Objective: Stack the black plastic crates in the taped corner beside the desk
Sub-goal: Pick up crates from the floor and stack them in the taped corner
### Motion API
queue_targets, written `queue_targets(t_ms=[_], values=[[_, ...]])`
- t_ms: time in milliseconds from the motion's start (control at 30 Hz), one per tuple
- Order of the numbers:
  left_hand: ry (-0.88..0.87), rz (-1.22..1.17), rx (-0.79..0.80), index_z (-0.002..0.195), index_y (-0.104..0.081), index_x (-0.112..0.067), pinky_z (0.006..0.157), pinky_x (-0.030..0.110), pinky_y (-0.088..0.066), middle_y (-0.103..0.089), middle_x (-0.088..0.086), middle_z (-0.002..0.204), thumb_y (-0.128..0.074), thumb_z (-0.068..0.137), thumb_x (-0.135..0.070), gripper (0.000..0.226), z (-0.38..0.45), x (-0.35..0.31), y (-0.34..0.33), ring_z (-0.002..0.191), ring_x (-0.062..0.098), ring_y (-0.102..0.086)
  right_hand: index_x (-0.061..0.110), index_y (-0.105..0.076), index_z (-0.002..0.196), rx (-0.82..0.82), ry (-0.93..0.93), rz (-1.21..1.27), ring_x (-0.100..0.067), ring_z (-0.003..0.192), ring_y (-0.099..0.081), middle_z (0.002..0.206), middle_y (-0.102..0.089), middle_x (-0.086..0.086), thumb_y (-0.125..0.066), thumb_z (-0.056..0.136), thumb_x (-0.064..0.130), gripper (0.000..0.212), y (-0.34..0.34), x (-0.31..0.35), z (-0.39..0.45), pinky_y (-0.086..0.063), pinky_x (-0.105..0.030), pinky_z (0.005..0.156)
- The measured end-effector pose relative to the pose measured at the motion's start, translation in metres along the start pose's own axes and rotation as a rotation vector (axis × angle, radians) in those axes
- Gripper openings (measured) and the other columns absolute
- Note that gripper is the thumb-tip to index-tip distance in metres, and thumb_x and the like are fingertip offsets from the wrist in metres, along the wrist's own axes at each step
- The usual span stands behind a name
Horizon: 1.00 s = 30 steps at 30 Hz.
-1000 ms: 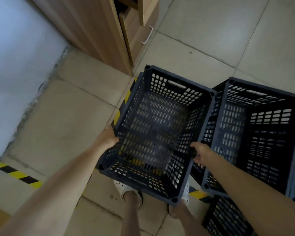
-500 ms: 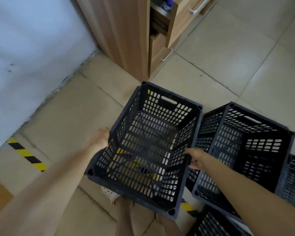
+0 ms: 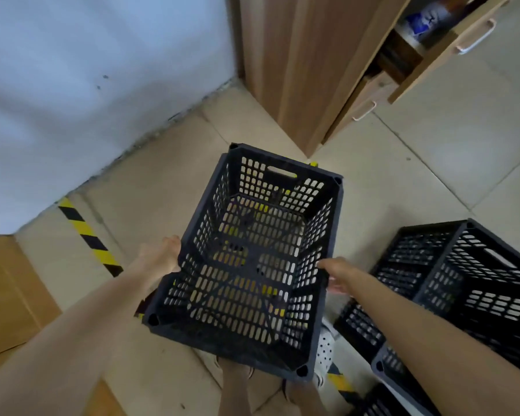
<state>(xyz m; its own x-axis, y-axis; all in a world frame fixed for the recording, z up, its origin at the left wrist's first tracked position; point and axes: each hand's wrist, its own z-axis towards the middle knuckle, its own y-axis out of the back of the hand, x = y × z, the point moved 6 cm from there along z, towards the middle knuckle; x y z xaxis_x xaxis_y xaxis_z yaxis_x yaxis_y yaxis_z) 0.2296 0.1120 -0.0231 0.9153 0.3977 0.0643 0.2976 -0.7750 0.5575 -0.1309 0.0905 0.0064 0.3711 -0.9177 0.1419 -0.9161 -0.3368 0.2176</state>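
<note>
Between the two hands, low over the floor, hangs the crate (image 3: 252,262), its open top facing up at the camera. The left hand (image 3: 162,259) presses on the outside of the left long wall; how its fingers lie is blurred. The right hand (image 3: 332,276) holds the right long wall near the rim, with its fingers hidden behind the plastic. Both sit near the crate's middle, about equally close.

The crate's long axis runs away from the person, from the near corner above the shoe (image 3: 323,352) toward the desk (image 3: 294,73), leaning slightly right at the far end. Its far short wall, with the handle slot, points at the desk's foot.

The target corner lies ahead and to the left, bounded by the wall (image 3: 87,85), the desk side and the tape (image 3: 87,235). The coming move looks like a carry forward and left, then a set-down inside the tape. More crates (image 3: 469,280) wait on the right, well apart from that corner.
</note>
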Motion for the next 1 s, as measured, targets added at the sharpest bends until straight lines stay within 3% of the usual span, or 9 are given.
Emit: queue_targets(t_ms=[67, 167, 267, 367, 467, 567, 667, 833, 1000], values=[[0.036, 0.000, 0.009, 0.120, -0.047, -0.009, 0.084, 0.034, -0.052, -0.058, 0.009, 0.116, -0.074, 0.082, -0.020, 0.048, -0.002, 0.025, 0.005, 0.104, 0.026, -0.059, 0.000, -0.047, 0.113, 0.014, 0.036, -0.032, -0.016, 0.061, -0.047, 0.084, -0.054, -0.010, -0.044, 0.100, 0.000, 0.014, -0.017, 0.021, -0.011, -0.038, -0.014, 0.028], [0.105, -0.126, 0.047, 0.123, -0.048, -0.006, 0.090, 0.040, -0.053, -0.060, 0.010, 0.115, -0.077, 0.078, -0.018, 0.055, 0.006, 0.064, 0.012, 0.105, 0.027, -0.061, -0.004, -0.044, 0.131, 0.030, 0.040, -0.130, -0.015, 0.063, -0.047, 0.076, -0.048, -0.007, -0.043, 0.100, 0.001, 0.031, -0.044, 0.053, -0.024, -0.040, -0.015, 0.030], [0.077, -0.281, 0.063, 0.107, -0.052, -0.001, 0.065, 0.017, -0.056, -0.059, 0.005, 0.097, -0.060, 0.093, -0.012, 0.019, 0.011, 0.090, 0.031, 0.071, 0.002, -0.070, -0.002, -0.037, 0.138, 0.032, 0.054, -0.202, -0.017, 0.066, -0.048, 0.091, -0.052, -0.010, -0.043, 0.101, 0.003, 0.038, -0.070, 0.086, -0.028, -0.037, -0.012, 0.027], [0.136, -0.376, 0.080, 0.111, -0.058, -0.001, 0.065, 0.010, -0.047, -0.063, 0.008, 0.094, -0.061, 0.091, -0.005, 0.021, 0.001, 0.112, 0.057, 0.077, 0.000, -0.068, -0.001, -0.042, 0.130, 0.009, 0.073, -0.249, -0.026, 0.090, -0.056, 0.130, -0.051, -0.017, -0.045, 0.101, 0.008, 0.030, -0.098, 0.116, -0.025, -0.053, -0.023, 0.060], [0.140, -0.264, 0.073, 0.125, -0.053, 0.000, 0.072, 0.019, -0.041, -0.063, 0.012, 0.109, -0.061, 0.093, -0.012, 0.035, 0.004, 0.140, 0.066, 0.096, 0.016, -0.063, -0.001, -0.042, 0.134, -0.010, 0.106, -0.262, -0.033, 0.126, -0.049, 0.146, -0.042, -0.019, -0.051, 0.098, 0.011, 0.039, -0.125, 0.141, -0.013, -0.048, -0.039, 0.096], [0.203, -0.337, 0.078, 0.133, -0.040, 0.000, 0.082, 0.031, -0.048, -0.058, 0.013, 0.124, -0.064, 0.089, -0.013, 0.051, 0.025, 0.169, 0.051, 0.101, 0.028, -0.058, 0.002, -0.038, 0.134, -0.001, 0.187, -0.280, -0.033, 0.122, -0.051, 0.145, -0.043, -0.019, -0.059, 0.093, 0.013, 0.048, -0.148, 0.165, -0.002, -0.050, -0.040, 0.094], [0.250, -0.403, 0.102, 0.116, -0.040, -0.008, 0.074, 0.032, -0.052, -0.059, 0.008, 0.100, -0.063, 0.090, -0.016, 0.035, 0.041, 0.185, 0.044, 0.083, 0.022, -0.058, 0.015, -0.025, 0.146, 0.031, 0.301, -0.256, -0.031, 0.130, -0.043, 0.150, -0.034, -0.014, -0.060, 0.091, 0.006, 0.066, -0.168, 0.196, 0.002, -0.048, -0.042, 0.097], [0.330, -0.522, 0.100, 0.120, -0.043, -0.008, 0.080, 0.039, -0.057, -0.056, 0.005, 0.092, -0.055, 0.094, -0.020, 0.030, 0.060, 0.193, 0.028, 0.090, 0.026, -0.061, 0.011, -0.049, 0.128, 0.116, 0.349, -0.340, -0.024, 0.128, -0.038, 0.146, -0.040, -0.009, -0.052, 0.093, 0.001, 0.037, -0.204, 0.256, 0.030, -0.041, -0.039, 0.101], [0.440, -0.689, 0.007, 0.095, -0.043, -0.009, 0.077, 0.036, -0.051, -0.049, 0.001, 0.070, -0.052, 0.097, -0.035, 0.028, 0.074, 0.182, 0.022, 0.073, 0.024, -0.056, 0.012, -0.049, 0.138, 0.160, 0.394, -0.403, -0.022, 0.139, -0.033, 0.149, -0.040, -0.002, -0.051, 0.094, 0.005, 0.045, -0.218, 0.303, 0.056, -0.041, -0.033, 0.097]])
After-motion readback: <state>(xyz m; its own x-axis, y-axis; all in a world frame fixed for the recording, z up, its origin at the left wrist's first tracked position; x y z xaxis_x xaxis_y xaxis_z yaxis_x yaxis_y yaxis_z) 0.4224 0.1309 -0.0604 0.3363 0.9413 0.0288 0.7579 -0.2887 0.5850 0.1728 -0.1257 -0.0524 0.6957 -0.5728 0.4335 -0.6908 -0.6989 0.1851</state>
